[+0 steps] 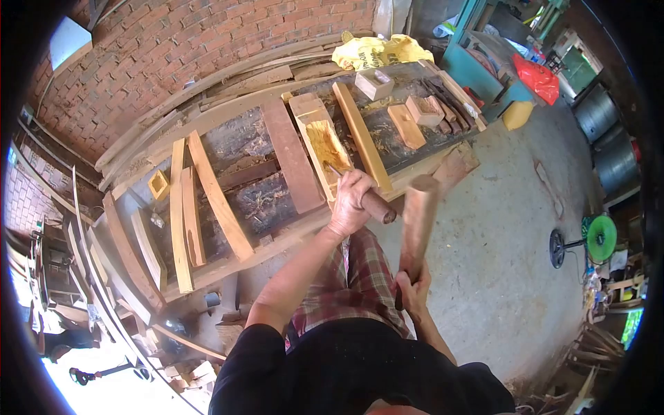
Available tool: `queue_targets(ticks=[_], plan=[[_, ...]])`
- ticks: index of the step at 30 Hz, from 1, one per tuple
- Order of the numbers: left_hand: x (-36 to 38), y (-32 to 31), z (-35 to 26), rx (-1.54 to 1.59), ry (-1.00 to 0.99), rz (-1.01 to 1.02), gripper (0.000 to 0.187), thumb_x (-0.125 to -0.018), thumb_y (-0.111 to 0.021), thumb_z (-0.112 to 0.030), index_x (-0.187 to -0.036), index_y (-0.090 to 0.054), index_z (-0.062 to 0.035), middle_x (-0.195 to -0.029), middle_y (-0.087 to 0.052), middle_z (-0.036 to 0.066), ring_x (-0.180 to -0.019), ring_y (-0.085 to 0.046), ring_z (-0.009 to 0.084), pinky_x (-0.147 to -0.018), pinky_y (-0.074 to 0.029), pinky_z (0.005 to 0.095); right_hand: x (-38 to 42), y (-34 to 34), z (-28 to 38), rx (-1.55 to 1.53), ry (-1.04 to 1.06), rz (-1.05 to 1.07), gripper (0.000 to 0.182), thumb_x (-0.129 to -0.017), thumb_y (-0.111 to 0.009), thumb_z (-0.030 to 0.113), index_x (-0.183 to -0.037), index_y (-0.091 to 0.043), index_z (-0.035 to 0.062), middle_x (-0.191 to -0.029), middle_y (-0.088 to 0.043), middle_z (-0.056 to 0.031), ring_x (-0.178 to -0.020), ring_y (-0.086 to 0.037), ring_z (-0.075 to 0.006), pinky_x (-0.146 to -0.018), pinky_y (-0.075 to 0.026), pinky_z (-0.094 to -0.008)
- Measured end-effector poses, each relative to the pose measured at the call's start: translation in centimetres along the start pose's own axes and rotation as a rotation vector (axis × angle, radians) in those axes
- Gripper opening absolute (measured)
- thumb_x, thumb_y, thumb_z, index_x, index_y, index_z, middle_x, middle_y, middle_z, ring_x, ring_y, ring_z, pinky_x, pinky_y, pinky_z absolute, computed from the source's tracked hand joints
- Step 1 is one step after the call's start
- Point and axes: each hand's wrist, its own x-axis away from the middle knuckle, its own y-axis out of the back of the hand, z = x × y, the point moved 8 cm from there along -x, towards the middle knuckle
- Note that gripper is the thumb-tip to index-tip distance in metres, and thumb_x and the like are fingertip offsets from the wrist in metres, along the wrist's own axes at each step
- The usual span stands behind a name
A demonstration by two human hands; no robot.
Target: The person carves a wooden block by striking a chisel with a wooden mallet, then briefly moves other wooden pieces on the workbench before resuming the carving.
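Lying hollowed, the long wooden block [321,143] looks rough, yellow inside.

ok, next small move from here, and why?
Probably a controlled tap with the wooden mallet on the end of the chisel: the left hand holds the chisel with its blade in the wooden block's hollow, and the right hand has the mallet up beside the handle.

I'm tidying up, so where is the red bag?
At upper right of the head view, the red bag is beside the teal machine, left of the metal drums.
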Motion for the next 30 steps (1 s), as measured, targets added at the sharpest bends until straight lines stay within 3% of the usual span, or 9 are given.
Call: queue_targets(ticks=[3,6,9,11,13,15,19,21,30], plan=[[-1.1,-0.1,0.4,0.052,0.071,0.002,0.032,-0.06,-0.078,-0.005,-0.087,-0.061,-0.0111,-0.089,-0.057,0.008,-0.091,-0.054,0.0324,-0.084,-0.043,0.0426,0.3,-0.7,4.0,-0.216,0.276,0.037,0.043,-0.082,-0.076,0.023,-0.108,-0.053,-0.0019,-0.077,-0.059,-0.0065,-0.061,-0.058,-0.0118,-0.054,-0.047,-0.0265],[-1.9,-0.1,0.5,0.031,0.083,-0.037,0.029,-0.064,-0.08,-0.006,-0.084,-0.059,-0.01,-0.084,-0.057,0.007,-0.087,-0.055,0.0302,-0.081,-0.043,0.0396,-1.0,0.2,-2.4,0.106,0.241,0.022,0.048,-0.08,-0.077,0.021,-0.113,-0.052,-0.0026,-0.078,-0.061,-0.0081,-0.065,-0.059,-0.0134,-0.055,-0.048,-0.0276],[-1.7,0.2,1.2,0.074,0.128,-0.052,0.033,-0.059,-0.079,-0.005,-0.086,-0.06,-0.0105,-0.087,-0.057,0.008,-0.091,-0.055,0.0331,-0.085,-0.042,0.041,-1.8,-2.4,1.3,0.35,0.263,-0.011,0.05,-0.078,-0.078,0.015,-0.116,-0.052,-0.0021,-0.08,-0.061,-0.0072,-0.066,-0.059,-0.0134,-0.056,-0.049,-0.028],[-1.3,-0.2,1.3,0.038,0.127,0.012,0.032,-0.06,-0.078,-0.006,-0.086,-0.06,-0.0118,-0.087,-0.057,0.007,-0.092,-0.054,0.0325,-0.086,-0.04,0.0413,-1.6,-2.0,0.9,-0.075,-0.086,-0.09,0.04,-0.077,-0.077,0.009,-0.109,-0.056,-0.0014,-0.08,-0.061,-0.0053,-0.067,-0.058,-0.0124,-0.057,-0.049,-0.0274],[-0.5,-0.1,0.9,-0.004,0.057,0.017,0.028,-0.064,-0.079,-0.008,-0.084,-0.06,-0.0117,-0.086,-0.057,0.006,-0.089,-0.055,0.0295,-0.084,-0.04,0.0395,-1.6,-1.7,1.5,-0.156,0.002,-0.066,0.034,-0.078,-0.075,0.006,-0.107,-0.058,-0.0012,-0.082,-0.061,-0.0038,-0.067,-0.058,-0.0117,-0.057,-0.048,-0.0271],[0.5,-0.5,0.7,-0.042,-0.011,0.028,0.024,-0.068,-0.079,-0.01,-0.082,-0.06,-0.0116,-0.085,-0.058,0.004,-0.087,-0.055,0.0266,-0.083,-0.04,0.0377,-1.3,-1.2,1.8,-0.048,0.288,0.018,0.026,-0.082,-0.066,0.003,-0.102,-0.05,-0.0046,-0.077,-0.058,-0.008,-0.055,-0.058,-0.0157,-0.051,-0.049,-0.03],[1.4,-0.3,1.8,-0.019,-0.014,0.007,0.024,-0.066,-0.077,-0.011,-0.081,-0.059,-0.0113,-0.086,-0.058,0.005,-0.088,-0.055,0.0282,-0.083,-0.04,0.0381,-1.6,-0.8,-3.1,0.336,0.122,0.063,0.041,-0.081,-0.075,0.009,-0.114,-0.054,-0.0022,-0.082,-0.06,-0.0033,-0.061,-0.057,-0.0113,-0.054,-0.049,-0.0267],[1.1,0.2,3.4,-0.003,-0.011,-0.045,0.031,-0.061,-0.078,-0.01,-0.087,-0.061,-0.0139,-0.089,-0.058,0.005,-0.092,-0.053,0.0308,-0.084,-0.039,0.0407,-1.0,-2.2,-1.5,0.026,-0.135,0.049,0.043,-0.08,-0.077,0.011,-0.115,-0.054,-0.0021,-0.081,-0.06,-0.0041,-0.058,-0.058,-0.0119,-0.053,-0.048,-0.0262],[0.4,0.9,-1.6,-0.036,-0.045,-0.063,0.022,-0.074,-0.076,-0.007,-0.086,-0.058,-0.0107,-0.089,-0.056,0.007,-0.09,-0.054,0.0295,-0.081,-0.04,0.0408,0.9,0.0,4.6,-0.106,0.122,0.022,0.041,-0.077,-0.065,0.005,-0.113,-0.046,-0.0023,-0.073,-0.057,-0.0091,-0.055,-0.059,-0.0179,-0.052,-0.05,-0.0301]])
